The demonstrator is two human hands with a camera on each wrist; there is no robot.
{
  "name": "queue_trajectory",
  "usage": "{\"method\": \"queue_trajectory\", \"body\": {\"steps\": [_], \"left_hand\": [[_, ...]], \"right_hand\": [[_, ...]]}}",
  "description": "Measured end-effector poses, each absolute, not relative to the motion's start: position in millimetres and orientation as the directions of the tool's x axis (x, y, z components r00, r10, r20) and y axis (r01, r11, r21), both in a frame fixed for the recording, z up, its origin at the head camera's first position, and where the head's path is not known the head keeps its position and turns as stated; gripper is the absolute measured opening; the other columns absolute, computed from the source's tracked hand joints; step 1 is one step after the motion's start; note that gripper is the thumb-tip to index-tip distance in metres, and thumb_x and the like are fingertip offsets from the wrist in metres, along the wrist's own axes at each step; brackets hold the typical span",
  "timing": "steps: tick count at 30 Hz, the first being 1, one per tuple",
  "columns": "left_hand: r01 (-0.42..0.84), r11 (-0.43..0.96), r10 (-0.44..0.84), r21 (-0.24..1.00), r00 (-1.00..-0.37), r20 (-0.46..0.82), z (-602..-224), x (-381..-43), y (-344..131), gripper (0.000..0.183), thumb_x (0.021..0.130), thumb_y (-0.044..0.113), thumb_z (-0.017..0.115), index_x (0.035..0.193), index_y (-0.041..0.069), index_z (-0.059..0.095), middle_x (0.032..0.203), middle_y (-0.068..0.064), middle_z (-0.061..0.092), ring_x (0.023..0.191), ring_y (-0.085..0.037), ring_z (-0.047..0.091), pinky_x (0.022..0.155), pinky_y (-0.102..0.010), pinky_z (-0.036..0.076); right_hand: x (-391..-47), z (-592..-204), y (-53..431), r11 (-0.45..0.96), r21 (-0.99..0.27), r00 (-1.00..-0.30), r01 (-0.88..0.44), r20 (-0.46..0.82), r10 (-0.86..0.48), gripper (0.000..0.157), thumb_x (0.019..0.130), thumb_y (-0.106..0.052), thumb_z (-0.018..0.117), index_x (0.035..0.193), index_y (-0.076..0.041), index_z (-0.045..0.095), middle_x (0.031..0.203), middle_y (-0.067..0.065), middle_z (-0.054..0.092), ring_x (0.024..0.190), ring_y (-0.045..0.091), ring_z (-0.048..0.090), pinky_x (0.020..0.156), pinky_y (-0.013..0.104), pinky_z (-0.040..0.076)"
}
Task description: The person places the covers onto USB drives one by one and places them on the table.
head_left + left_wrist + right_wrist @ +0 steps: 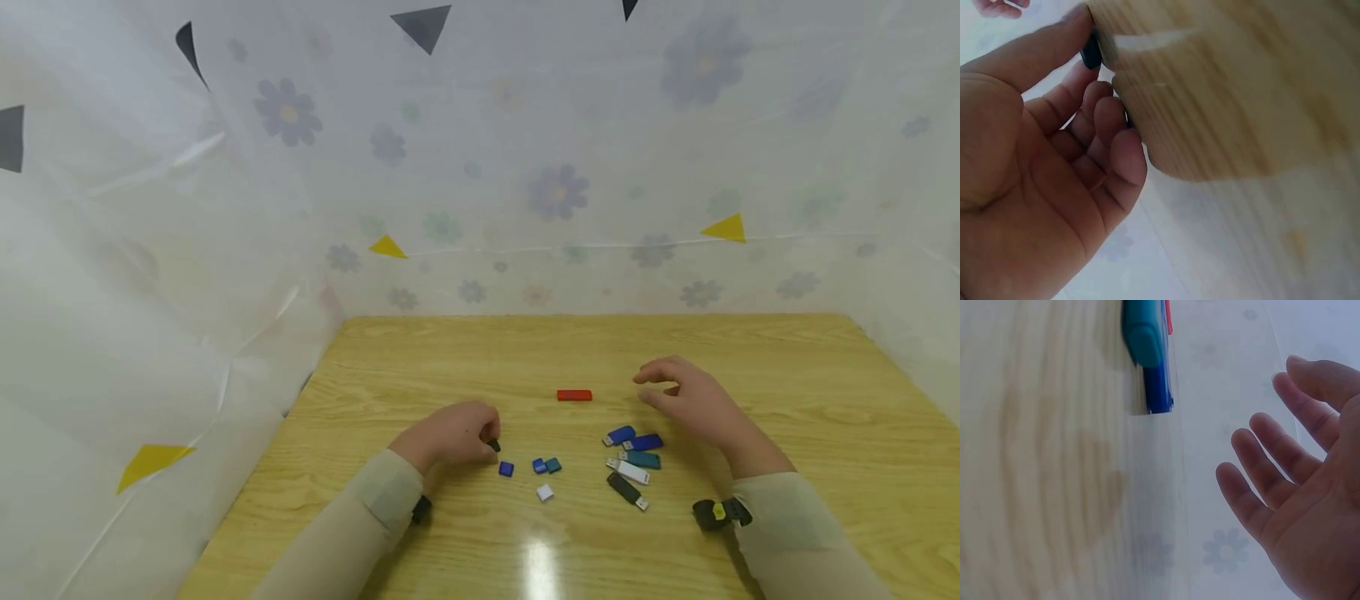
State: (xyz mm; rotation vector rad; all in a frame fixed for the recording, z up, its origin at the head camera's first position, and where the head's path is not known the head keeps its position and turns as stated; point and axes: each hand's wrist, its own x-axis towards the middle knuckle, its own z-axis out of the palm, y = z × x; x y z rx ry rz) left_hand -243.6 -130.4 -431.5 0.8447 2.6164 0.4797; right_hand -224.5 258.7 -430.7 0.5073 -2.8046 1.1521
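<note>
My left hand (pixel 453 433) is low over the table, pinching a small black USB stick cap (pixel 1090 51) between thumb and forefinger. Just right of it lie a blue cap (pixel 507 469), a second blue cap (pixel 539 466) beside a teal cap (pixel 553 465), and a white cap (pixel 545 492). My right hand (pixel 693 406) hovers with loosely bent fingers and nothing in them. Below and left of it is a row of uncapped USB sticks: a blue one (pixel 620 435), a darker blue one (pixel 645 442), a teal one (pixel 642 459), a white one (pixel 632 472) and a black one (pixel 624 488).
A red USB stick (pixel 574 395) lies alone farther back on the wooden table (pixel 450 350). Pale flowered sheeting (pixel 495 192) with yellow and dark triangles surrounds the table at the back and sides. Each wrist wears a black strap (pixel 720 512).
</note>
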Motion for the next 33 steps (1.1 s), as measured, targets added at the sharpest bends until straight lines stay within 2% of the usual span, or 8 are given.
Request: {"method": "queue_trajectory", "body": {"steps": [8,13,19,23,27,33], "left_hand": [[0.468,0.755,0.612,0.460,-0.755,-0.236,-430,-245,-134,0.019,0.093,0.012,0.071,0.110,0.020,0.066,0.097,0.009,0.059,0.085,-0.013,0.055,0.077,-0.032,0.048],[0.474,0.746,0.619,0.467,-0.753,-0.225,-430,-246,-136,0.013,0.095,0.014,0.070,0.104,0.021,0.065,0.093,0.010,0.059,0.082,-0.012,0.055,0.074,-0.031,0.048],[0.453,0.757,0.588,0.470,-0.786,-0.190,-429,-246,-137,0.014,0.096,0.020,0.070,0.108,0.024,0.065,0.095,0.013,0.061,0.085,-0.010,0.057,0.078,-0.033,0.049],[0.472,0.741,0.599,0.477,-0.786,-0.152,-429,-245,-134,0.012,0.098,0.023,0.068,0.110,0.026,0.064,0.093,0.012,0.060,0.083,-0.009,0.057,0.074,-0.031,0.049],[0.493,0.717,0.616,0.493,-0.780,-0.116,-427,-242,-129,0.012,0.100,0.022,0.064,0.111,0.026,0.063,0.091,0.012,0.060,0.080,-0.010,0.056,0.071,-0.030,0.049],[0.500,0.702,0.614,0.507,-0.785,-0.077,-424,-239,-123,0.015,0.099,0.018,0.064,0.112,0.026,0.064,0.096,0.014,0.061,0.085,-0.009,0.058,0.077,-0.029,0.050]], "right_hand": [[-225,-433,260,0.655,-0.680,-0.942,-0.329,0.193,-0.274,0.030,0.103,-0.025,0.063,0.123,-0.004,0.067,0.136,0.016,0.054,0.122,0.040,0.053,0.095,0.059,0.047],[-226,-434,261,0.656,-0.681,-0.944,-0.325,0.192,-0.267,0.029,0.103,-0.025,0.063,0.123,-0.004,0.067,0.137,0.016,0.054,0.122,0.039,0.054,0.095,0.059,0.047],[-225,-432,261,0.658,-0.678,-0.943,-0.328,0.194,-0.270,0.028,0.102,-0.024,0.064,0.122,-0.004,0.067,0.134,0.015,0.056,0.119,0.037,0.056,0.094,0.058,0.048],[-219,-429,262,0.655,-0.676,-0.939,-0.339,0.201,-0.278,0.027,0.101,-0.022,0.065,0.121,-0.004,0.067,0.130,0.015,0.059,0.116,0.038,0.057,0.093,0.058,0.049],[-213,-427,265,0.669,-0.661,-0.938,-0.340,0.189,-0.289,0.027,0.101,-0.023,0.066,0.121,-0.005,0.068,0.125,0.011,0.062,0.114,0.034,0.060,0.091,0.055,0.050],[-201,-422,260,0.661,-0.633,-0.907,-0.402,0.177,-0.382,0.018,0.101,-0.020,0.066,0.117,-0.013,0.071,0.117,-0.001,0.064,0.108,0.025,0.062,0.088,0.051,0.052]]}}
